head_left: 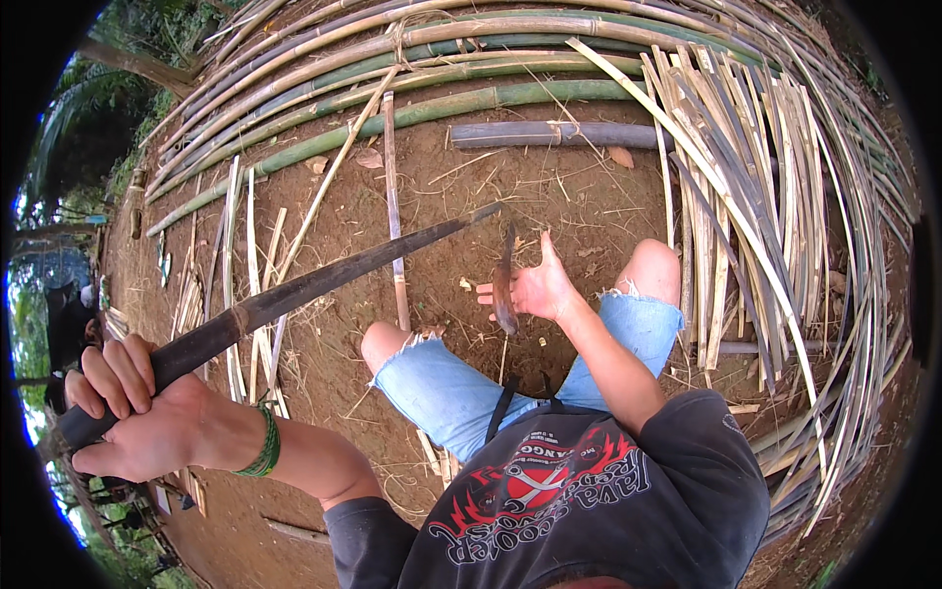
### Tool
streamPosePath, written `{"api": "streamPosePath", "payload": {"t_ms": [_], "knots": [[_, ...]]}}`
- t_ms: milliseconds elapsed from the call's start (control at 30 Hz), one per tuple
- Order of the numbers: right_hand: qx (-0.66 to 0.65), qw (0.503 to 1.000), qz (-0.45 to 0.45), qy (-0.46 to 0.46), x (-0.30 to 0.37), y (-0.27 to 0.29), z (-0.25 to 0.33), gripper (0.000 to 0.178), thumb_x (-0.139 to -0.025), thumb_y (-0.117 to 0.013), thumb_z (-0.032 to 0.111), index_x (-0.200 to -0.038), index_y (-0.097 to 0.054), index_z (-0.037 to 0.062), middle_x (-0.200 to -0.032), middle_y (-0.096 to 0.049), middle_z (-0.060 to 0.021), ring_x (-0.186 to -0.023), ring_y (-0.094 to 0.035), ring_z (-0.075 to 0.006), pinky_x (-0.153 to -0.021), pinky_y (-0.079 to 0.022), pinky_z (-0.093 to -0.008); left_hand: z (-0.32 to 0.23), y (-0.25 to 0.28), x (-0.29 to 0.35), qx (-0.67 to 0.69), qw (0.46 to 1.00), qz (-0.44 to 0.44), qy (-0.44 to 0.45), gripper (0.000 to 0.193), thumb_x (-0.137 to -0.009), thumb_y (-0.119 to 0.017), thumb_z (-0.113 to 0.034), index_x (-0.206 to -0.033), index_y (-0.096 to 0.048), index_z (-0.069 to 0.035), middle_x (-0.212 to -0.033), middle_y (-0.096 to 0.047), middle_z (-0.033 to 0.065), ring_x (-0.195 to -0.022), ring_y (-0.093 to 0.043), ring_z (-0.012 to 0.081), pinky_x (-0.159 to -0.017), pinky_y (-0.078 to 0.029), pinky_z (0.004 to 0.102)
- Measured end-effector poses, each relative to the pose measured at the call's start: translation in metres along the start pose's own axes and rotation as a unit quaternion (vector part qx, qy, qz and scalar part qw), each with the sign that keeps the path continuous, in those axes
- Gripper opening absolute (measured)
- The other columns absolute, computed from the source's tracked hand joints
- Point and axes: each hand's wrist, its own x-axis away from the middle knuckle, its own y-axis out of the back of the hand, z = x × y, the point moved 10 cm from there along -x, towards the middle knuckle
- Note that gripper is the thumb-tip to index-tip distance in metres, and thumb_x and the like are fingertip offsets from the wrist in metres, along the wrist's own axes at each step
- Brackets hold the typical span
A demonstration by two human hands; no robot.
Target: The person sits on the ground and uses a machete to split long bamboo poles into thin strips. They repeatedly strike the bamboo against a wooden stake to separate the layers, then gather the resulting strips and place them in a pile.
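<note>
My left hand (147, 412), with a green cord bracelet at the wrist, is closed around the thick near end of a dark bamboo pole (334, 277). This pole slants up and to the right, its far end in front of me. My right hand (540, 288) is above the ground between my knees, fingers stretched out and thumb raised. Across those fingers is a knife (503, 294) with a brown wooden handle and a narrow dark blade pointing away from me. Its handle hides part of the fingers, which do not wrap round it.
Long bamboo poles (432, 113) lie across the far side. A shorter dark bamboo piece (559, 134) rests before them. Split bamboo strips (721, 196) are heaped at the right; more strips (257, 285) lie at the left. Shavings litter the brown dirt (451, 265).
</note>
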Motion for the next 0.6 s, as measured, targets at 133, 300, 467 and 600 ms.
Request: {"api": "streamPosePath", "payload": {"t_ms": [133, 300, 467, 600], "knots": [[-0.030, 0.999, -0.026, 0.017, 0.008, 0.010, -0.002, 0.138, -0.070, -0.026, 0.098, -0.146, -0.020, -0.0164, -0.148, -0.030, -0.0402, -0.137, -0.037, -0.0502, -0.112, -0.026, -0.0639, 0.002, 0.007, -0.006, 0.034, 0.999, 0.017, 0.017, 0.054, -0.093, -0.031, -0.060, -0.069, -0.034, -0.012, -0.057, -0.031, -0.0001, -0.043, -0.027, 0.0092, -0.042, -0.022, 0.0226], [-0.107, 0.990, -0.070, 0.067, 0.021, 0.042, -0.003, 0.125, -0.080, -0.034, 0.089, -0.150, -0.011, -0.0118, -0.147, -0.032, -0.0384, -0.137, -0.037, -0.0486, -0.113, -0.025, -0.0637, 0.001, 0.018, -0.011, 0.036, 0.999, 0.017, 0.012, 0.048, -0.092, -0.038, -0.054, -0.071, -0.036, -0.011, -0.058, -0.033, -0.0003, -0.043, -0.029, 0.0088, -0.043, -0.023, 0.0226], [-0.073, 0.986, -0.019, 0.148, 0.044, 0.039, 0.006, 0.112, -0.088, -0.037, 0.080, -0.151, -0.016, -0.0095, -0.147, -0.038, -0.0312, -0.137, -0.039, -0.0449, -0.113, -0.030, -0.0556, 0.004, 0.027, -0.018, 0.041, 0.999, 0.014, 0.021, 0.042, -0.089, -0.040, -0.049, -0.069, -0.036, -0.012, -0.058, -0.033, 0.0005, -0.043, -0.030, 0.0097, -0.043, -0.024, 0.0230], [-0.036, 0.983, -0.018, 0.178, 0.060, 0.014, 0.017, 0.106, -0.082, -0.021, 0.090, -0.157, -0.023, 0.0154, -0.153, -0.030, -0.0297, -0.142, -0.032, -0.0432, -0.113, -0.025, -0.0606, 0.003, 0.036, -0.023, 0.039, 0.999, 0.010, 0.033, 0.035, -0.083, -0.047, -0.041, -0.068, -0.036, -0.011, -0.056, -0.033, 0.0008, -0.042, -0.030, 0.0100, -0.045, -0.025, 0.0240]]}}
